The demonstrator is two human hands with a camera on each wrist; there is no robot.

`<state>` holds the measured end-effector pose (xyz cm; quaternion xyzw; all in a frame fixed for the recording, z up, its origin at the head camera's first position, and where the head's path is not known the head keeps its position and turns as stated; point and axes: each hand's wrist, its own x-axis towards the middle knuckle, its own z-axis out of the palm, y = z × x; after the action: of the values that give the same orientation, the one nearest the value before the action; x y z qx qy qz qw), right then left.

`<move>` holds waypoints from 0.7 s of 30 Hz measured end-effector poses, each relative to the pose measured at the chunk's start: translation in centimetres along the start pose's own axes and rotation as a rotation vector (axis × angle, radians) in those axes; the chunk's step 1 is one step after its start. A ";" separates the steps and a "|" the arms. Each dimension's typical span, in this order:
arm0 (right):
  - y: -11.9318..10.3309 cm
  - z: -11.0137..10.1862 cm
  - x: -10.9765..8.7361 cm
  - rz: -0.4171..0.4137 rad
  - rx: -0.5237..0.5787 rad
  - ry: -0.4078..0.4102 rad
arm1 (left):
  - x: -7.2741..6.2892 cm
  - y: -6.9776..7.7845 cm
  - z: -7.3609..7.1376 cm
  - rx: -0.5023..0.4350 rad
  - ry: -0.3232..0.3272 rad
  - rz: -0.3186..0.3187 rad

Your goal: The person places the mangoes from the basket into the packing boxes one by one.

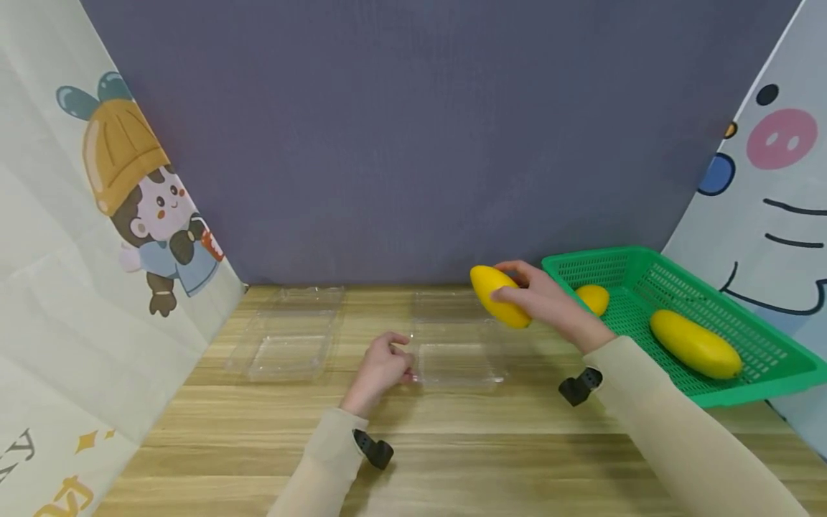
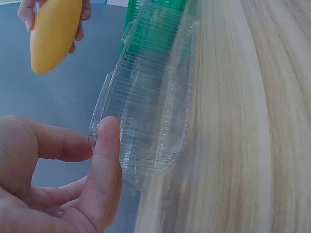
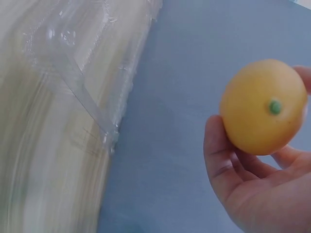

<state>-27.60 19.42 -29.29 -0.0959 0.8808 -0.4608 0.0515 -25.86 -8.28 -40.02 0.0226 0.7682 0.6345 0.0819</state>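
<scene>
My right hand (image 1: 539,294) grips a yellow mango (image 1: 496,296) in the air, over the right side of a clear plastic box (image 1: 459,362). The mango's green stem nub faces the camera in the right wrist view. With thumb and forefinger, my left hand (image 1: 382,365) pinches the left rim of that box, as the left wrist view shows up close. The clear box (image 2: 146,102) stands on the wooden table with its lid folded open toward the back.
A second clear plastic box (image 1: 287,355) lies open to the left. At the right, a green basket (image 1: 762,391) holds a long yellow fruit (image 1: 694,345) and a smaller yellow fruit (image 1: 593,299). A dark wall (image 1: 388,143) rises behind the table (image 1: 491,459); printed sheets hang at both sides.
</scene>
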 end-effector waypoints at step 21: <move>1.3 4.3 0.5 -0.039 0.028 -0.060 | 0.1 -0.1 1.0 -0.042 0.014 0.012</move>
<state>-27.47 16.55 -32.78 -0.1261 0.8703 -0.4709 0.0704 -25.82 -7.35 -40.29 0.0211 0.7552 0.6510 0.0735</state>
